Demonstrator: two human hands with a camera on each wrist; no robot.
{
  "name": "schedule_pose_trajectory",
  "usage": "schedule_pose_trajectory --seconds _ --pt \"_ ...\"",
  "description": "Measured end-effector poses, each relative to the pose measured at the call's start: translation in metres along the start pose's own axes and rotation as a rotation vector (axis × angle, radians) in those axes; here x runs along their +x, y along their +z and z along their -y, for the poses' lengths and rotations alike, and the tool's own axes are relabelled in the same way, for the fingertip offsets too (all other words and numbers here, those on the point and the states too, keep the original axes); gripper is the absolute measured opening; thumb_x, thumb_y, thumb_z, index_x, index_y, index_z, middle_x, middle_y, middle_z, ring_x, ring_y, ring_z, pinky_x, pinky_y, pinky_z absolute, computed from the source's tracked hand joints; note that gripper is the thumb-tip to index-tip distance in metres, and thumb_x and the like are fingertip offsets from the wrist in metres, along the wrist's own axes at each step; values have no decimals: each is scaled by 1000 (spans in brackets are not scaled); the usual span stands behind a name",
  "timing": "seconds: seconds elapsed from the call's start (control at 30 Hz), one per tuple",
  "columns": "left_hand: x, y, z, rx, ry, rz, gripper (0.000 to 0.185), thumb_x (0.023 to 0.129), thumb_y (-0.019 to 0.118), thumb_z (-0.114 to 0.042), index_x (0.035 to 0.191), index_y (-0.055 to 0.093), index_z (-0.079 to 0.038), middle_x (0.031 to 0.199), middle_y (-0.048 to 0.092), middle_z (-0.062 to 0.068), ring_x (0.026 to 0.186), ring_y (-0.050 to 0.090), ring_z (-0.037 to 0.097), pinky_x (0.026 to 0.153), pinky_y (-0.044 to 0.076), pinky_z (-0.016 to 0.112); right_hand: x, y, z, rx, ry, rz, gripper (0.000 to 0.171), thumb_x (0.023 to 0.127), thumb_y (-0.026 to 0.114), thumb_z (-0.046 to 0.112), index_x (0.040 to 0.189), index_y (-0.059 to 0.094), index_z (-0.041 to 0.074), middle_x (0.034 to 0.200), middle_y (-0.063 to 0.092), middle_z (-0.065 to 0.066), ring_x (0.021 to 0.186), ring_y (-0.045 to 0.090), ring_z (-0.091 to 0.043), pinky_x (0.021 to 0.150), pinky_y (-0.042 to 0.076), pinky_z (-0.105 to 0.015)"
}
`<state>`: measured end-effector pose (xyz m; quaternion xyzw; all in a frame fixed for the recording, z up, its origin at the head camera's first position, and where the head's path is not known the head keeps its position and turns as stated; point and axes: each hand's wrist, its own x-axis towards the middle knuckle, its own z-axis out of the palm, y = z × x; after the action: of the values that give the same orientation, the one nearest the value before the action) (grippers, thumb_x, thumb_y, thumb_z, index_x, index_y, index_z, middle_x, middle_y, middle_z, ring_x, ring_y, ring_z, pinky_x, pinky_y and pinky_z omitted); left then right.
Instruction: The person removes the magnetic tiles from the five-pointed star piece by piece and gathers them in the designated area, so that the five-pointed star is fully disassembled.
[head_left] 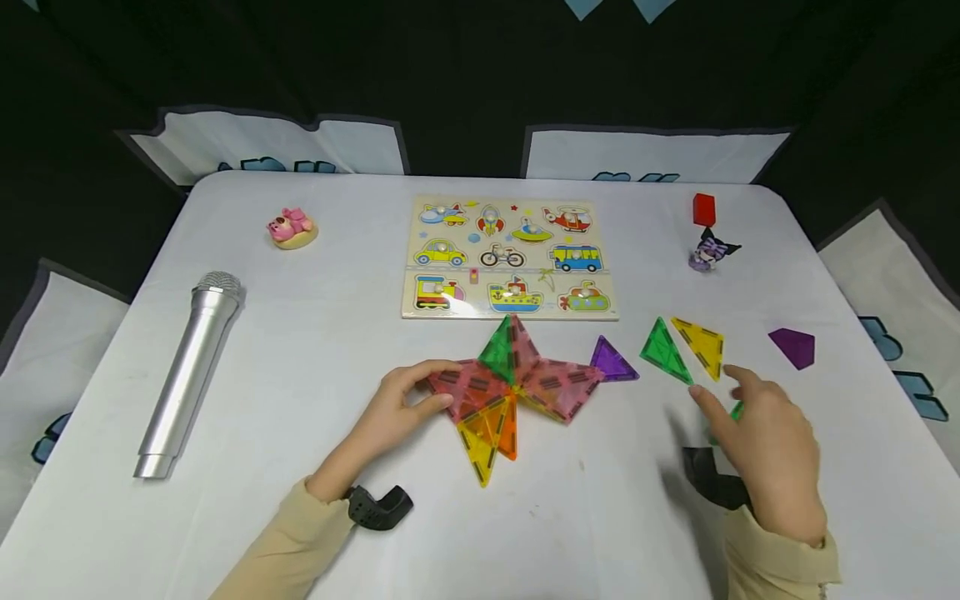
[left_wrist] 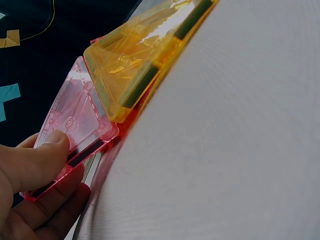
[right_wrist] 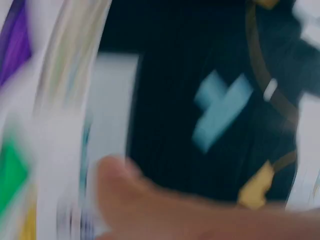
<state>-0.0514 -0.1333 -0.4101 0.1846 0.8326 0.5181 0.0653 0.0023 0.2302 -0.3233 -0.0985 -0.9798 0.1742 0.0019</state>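
My left hand (head_left: 408, 396) pinches the left point of a star-like shape of see-through magnetic tiles, thumb over a pink-red tile (left_wrist: 75, 117) and fingers underneath. Next to that tile sits a yellow tile (left_wrist: 127, 67), and the shape also has green (head_left: 497, 352) and orange (head_left: 509, 433) parts. Over the table's right side is my right hand (head_left: 772, 450), thumb and forefinger apart and nothing seen between them. Just beyond its fingertips lie a green triangle tile (head_left: 664, 352) and a yellow triangle tile (head_left: 702, 346). Another green piece (head_left: 738, 411) is mostly hidden by this hand.
A wooden picture puzzle board (head_left: 510, 258) lies behind the tiles. Purple tiles (head_left: 613, 360) lie right of the star and at far right. A silver microphone (head_left: 191, 375) and pink figurine (head_left: 292, 228) are at left, a red block (head_left: 703, 210) and dark-eared figurine (head_left: 711, 250) at back right.
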Motion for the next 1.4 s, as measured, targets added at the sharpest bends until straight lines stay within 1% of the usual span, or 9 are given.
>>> schedule_pose_trajectory --seconds 0.07,0.17,0.3,0.67,0.83,0.93,1.13,1.3,1.4 --pt "1 0 -1 10 0 3 34 83 66 -15 116 61 -15 102 62 -2 82 49 16 77 35 38 -5 10 22 134 -205 6 49 87 60 34 122 52 1 88 62 -16 68 56 -25 50 43 -34" --pt "1 0 -2 19 -2 -3 34 82 67 -14 115 61 -16 99 62 -3 81 48 16 77 35 37 -12 33 58 369 -478 188 42 87 61 28 123 52 9 83 62 1 64 55 -10 53 45 -27" --pt "2 0 0 12 -1 -9 34 82 67 -14 115 62 -15 100 63 -1 82 48 17 78 34 38 -19 68 95 513 -611 420 40 87 61 27 123 51 12 84 58 8 62 53 -4 54 45 -22" --pt "-3 -1 -6 14 12 -31 33 81 68 -10 113 62 -12 100 63 0 81 49 17 76 36 38 -39 114 118 350 -656 119 58 72 77 23 122 54 6 81 48 2 61 40 -6 51 36 -17" --pt "-5 -5 -33 -1 -15 -27 30 80 66 -1 110 62 -1 95 63 10 79 49 23 73 38 38 -39 118 115 449 -646 106 48 71 76 10 116 57 7 77 46 5 61 42 -6 50 36 -16" --pt "-3 -2 -25 -6 -13 -26 31 79 67 -1 110 62 -1 95 63 10 78 50 23 73 38 38 -39 118 114 505 -650 163 47 71 72 4 115 58 9 76 46 5 60 43 -6 48 36 -17" --pt "-1 1 0 -5 -6 -33 33 79 68 -7 111 63 -11 99 63 1 80 50 17 74 38 34 -36 107 111 692 -667 326 50 73 65 2 120 54 11 82 52 6 65 50 -7 55 45 -20" --pt "-1 0 0 -9 -10 -14 32 80 68 -11 112 63 -14 97 62 -2 80 49 17 75 38 35 -19 73 78 924 -682 173 51 72 64 -11 121 53 1 91 58 -6 72 55 -14 62 49 -27" --pt "-1 -2 -2 1 -33 -1 32 80 69 -13 112 63 -15 96 62 -3 81 50 17 76 38 36 -12 52 40 896 -512 47 51 75 63 -14 123 51 0 95 57 -8 75 55 -13 65 48 -23"
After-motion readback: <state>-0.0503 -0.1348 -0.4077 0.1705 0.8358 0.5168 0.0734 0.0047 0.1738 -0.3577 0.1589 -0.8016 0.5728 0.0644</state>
